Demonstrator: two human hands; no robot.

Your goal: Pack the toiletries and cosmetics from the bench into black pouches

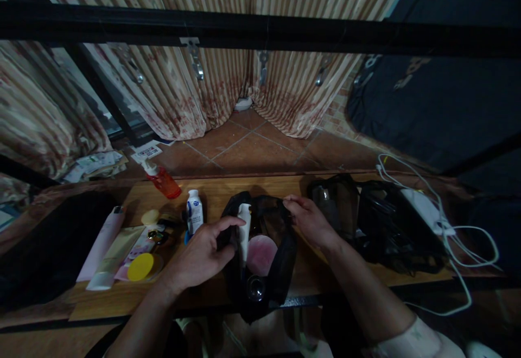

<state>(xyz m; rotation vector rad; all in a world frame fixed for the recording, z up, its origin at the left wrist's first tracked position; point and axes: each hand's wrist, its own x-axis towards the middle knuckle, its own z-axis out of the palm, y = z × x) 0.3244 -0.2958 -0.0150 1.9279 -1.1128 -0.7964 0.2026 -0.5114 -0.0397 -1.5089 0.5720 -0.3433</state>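
A black mesh bag point(283, 268) stands with its mouth spread on the wooden board in front of me. Inside it are an upright white tube point(244, 233), a round pink item point(261, 256) and a small dark container with a shiny round top point(256, 287). My left hand point(203, 252) is closed at the bag's left rim, its index fingertip touching the white tube; part of that grip is hidden. At the right rim, my right hand point(307, 218) pinches the bag's edge. Just left of the bag stands a white bottle with a blue label point(195, 211).
Leftward lie a pink tube point(101, 244), a beige tube point(116, 255), a yellow-lidded jar point(140, 267) and a red pump bottle point(165, 180). Another black mesh bag point(340, 206) and a dark basket point(402, 228) are right, beside a white cable point(448, 244). A black bar point(260, 32) crosses ahead.
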